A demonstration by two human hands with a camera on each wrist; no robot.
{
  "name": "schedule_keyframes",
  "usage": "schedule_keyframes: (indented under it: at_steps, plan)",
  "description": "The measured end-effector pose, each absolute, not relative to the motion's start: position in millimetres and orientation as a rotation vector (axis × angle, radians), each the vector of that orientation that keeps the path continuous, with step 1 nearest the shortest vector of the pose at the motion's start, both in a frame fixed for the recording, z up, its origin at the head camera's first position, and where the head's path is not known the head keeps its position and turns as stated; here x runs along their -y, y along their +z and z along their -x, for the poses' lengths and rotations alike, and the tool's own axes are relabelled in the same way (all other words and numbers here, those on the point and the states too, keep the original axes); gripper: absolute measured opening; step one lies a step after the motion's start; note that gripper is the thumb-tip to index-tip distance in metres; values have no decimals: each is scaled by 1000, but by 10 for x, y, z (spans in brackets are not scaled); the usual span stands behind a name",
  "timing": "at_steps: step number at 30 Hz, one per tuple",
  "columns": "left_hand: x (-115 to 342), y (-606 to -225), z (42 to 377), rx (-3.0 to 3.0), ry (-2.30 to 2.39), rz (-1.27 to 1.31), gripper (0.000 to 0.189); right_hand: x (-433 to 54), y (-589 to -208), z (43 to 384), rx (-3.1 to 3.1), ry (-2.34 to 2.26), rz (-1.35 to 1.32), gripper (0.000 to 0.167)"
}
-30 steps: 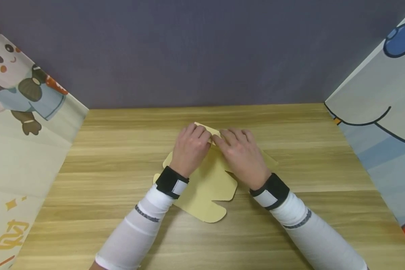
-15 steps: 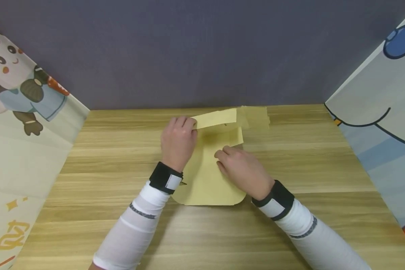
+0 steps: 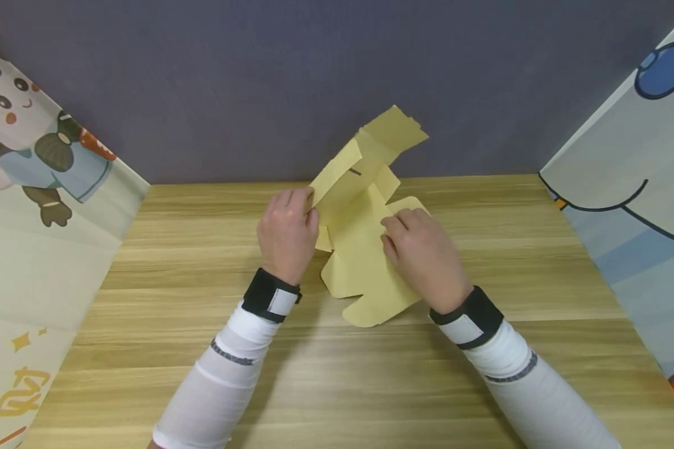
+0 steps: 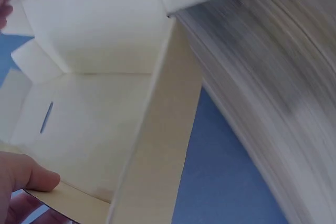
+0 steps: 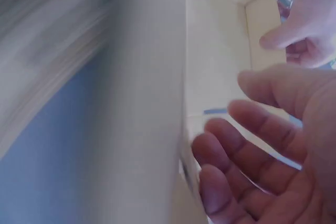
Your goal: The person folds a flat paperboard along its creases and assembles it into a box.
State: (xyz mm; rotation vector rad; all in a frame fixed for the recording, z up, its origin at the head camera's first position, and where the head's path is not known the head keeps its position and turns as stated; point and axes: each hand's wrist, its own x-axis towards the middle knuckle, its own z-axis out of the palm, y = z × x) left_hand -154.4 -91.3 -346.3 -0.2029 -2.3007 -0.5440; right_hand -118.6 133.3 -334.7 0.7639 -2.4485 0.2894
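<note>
A pale yellow cardboard box blank, partly folded and tilted, stands between the two hands. Its raised far panel has a short slot and an end flap pointing up and right. My left hand pinches the folded side strip of that panel; the left wrist view shows the thumb on the strip's inner side and fingers beneath. Over the blank's right side is my right hand. Its fingers are loosely bent in the right wrist view, thumb apart, fingertips right at a cardboard panel.
The wood-grain table extends around the cardboard. Behind it rises a dark grey-blue wall. Cartoon-printed panels stand at the left and right sides.
Both hands were together at the cardboard's far edge; they have parted. The far panel has come up and the blank has turned and tilted, its slot and end flap now showing.
</note>
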Motion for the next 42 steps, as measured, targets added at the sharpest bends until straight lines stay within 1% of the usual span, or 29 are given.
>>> schedule_keyframes:
  at_steps: [8,15,19,24,26,30,32,42]
  plan:
    - [850,-3472,1456,2352,-826,207,27,-1427,-3233,1319,2288,342,-600,31]
    - [718,-3566,1305,2437,-1078,189,42,-1422,-3204,1412,2210,313,-467,48]
    - [645,-3671,1241,2468,-1137,177,44,-1391,-3237,1469,2218,258,-415,50]
    - [600,-3759,1198,2466,-1150,192,44,-1363,-3284,1540,2236,206,-379,45]
    - [594,-3775,1189,2461,-1141,202,44,-1357,-3299,1559,2242,186,-370,39]
    - [595,-3798,1194,2450,-1114,218,43,-1330,-3338,1583,2244,154,-390,19]
    - [599,-3811,1200,2447,-1097,223,44,-1309,-3356,1588,2240,144,-423,11]
    - [613,-3821,1201,2456,-1058,239,44,-1274,-3442,1596,2263,72,-617,17]
